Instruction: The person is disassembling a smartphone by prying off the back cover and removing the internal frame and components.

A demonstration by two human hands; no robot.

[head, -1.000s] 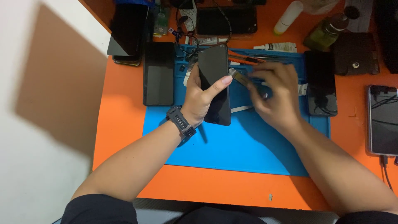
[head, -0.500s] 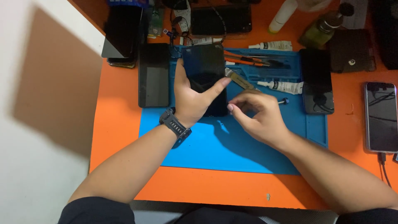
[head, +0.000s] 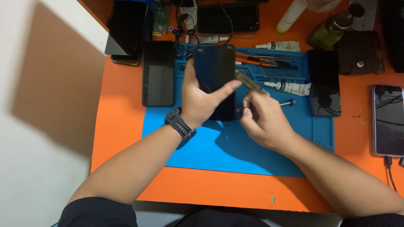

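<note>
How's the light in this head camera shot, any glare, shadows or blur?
Head view: even overhead light, sharp focus; the hands cast a dark shadow on the blue mat; faint reflections on the phone held by the left hand; large desk shadow on the white floor.

The phone (head: 215,80) has a glossy black glass face. It lies over a matt blue rubbery mat (head: 235,147). At its 9 o'clock, another glossy slab (head: 158,72).
</note>
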